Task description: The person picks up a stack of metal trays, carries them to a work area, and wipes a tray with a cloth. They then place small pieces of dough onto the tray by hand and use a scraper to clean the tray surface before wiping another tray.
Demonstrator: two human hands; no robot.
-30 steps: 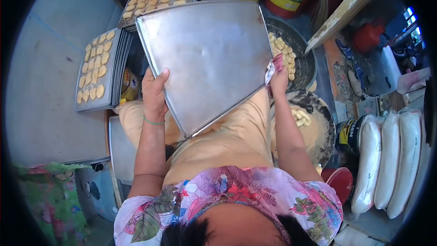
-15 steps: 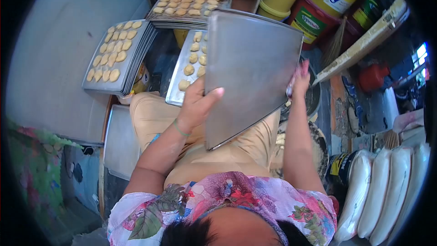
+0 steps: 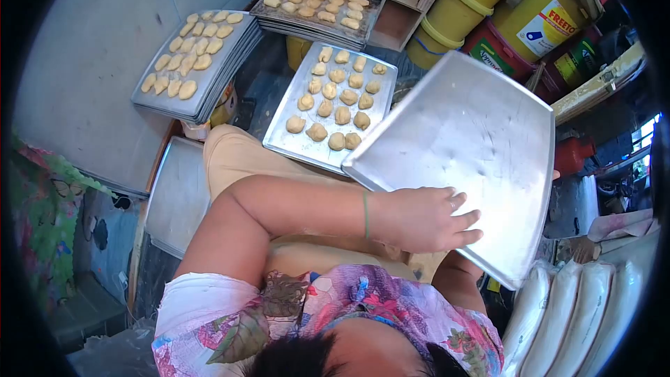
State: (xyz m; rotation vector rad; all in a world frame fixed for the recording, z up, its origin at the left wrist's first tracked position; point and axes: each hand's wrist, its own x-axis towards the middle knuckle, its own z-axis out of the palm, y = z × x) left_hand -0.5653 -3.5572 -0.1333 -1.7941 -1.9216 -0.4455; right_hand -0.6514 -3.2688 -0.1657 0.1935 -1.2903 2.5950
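A bare metal baking tray (image 3: 481, 119) is tilted in the air over my lap, to the right of a tray of dough pieces. My left hand (image 3: 433, 220) reaches across my body and rests at the tray's near edge, its fingers spread over the metal. Behind the tray most of my right hand (image 3: 556, 174) is hidden; only a fingertip shows at the right rim, where it holds the tray from below. The dough pieces (image 3: 342, 115) sit in rows on the flat baking tray (image 3: 279, 141) in front of my knees.
Left of my knees, flat dough pieces lie on a stack of trays (image 3: 143, 101). Another filled tray stack (image 3: 314, 33) stands at the back. Yellow buckets (image 3: 453, 10) are at the back right, plastic-wrapped packs (image 3: 558, 307) at the near right. A bare tray (image 3: 178, 195) lies left of my leg.
The bare tray has swung to the right and tilted, so its face shows. My left hand has moved right, from its left edge to its near edge. My right hand has gone mostly behind it.
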